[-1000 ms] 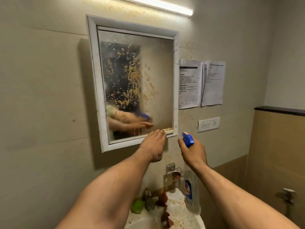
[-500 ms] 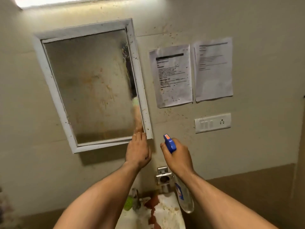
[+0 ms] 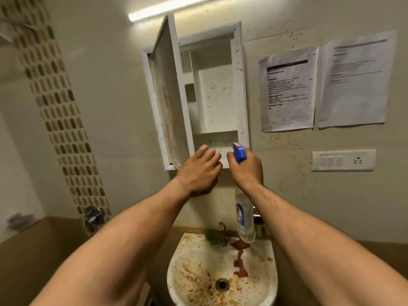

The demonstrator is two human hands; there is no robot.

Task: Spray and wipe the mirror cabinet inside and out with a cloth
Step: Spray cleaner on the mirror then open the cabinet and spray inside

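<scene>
Mirror cabinet [image 3: 216, 100]: one unit, fixed to the wall directly above the sink [image 3: 176, 268]. Its single door [image 3: 170, 102] stands swung out to the left, the interior exposed. Back panel, frame and lower shelf [image 3: 215, 140] carry brown speckling.

Hands: two, both raised at the cabinet's bottom edge. The left hand [image 3: 199, 171] is slack-fingered and holds nothing; contact with the cabinet cannot be confirmed. The right hand [image 3: 247, 167] is wrapped round the neck of one spray bottle [image 3: 245, 217], blue trigger head [image 3: 239, 152] toward the lower shelf, clear body hanging below the wrist.

Below: one sink, heavily stained, with one tap [image 3: 223, 233], one green item [image 3: 210, 236] beside it and a red patch [image 3: 239, 257], nature unclear.

Right of the cabinet: two printed sheets [image 3: 287, 91] [image 3: 355, 82], one switch plate [image 3: 343, 160]. Above: one strip light [image 3: 167, 8].
</scene>
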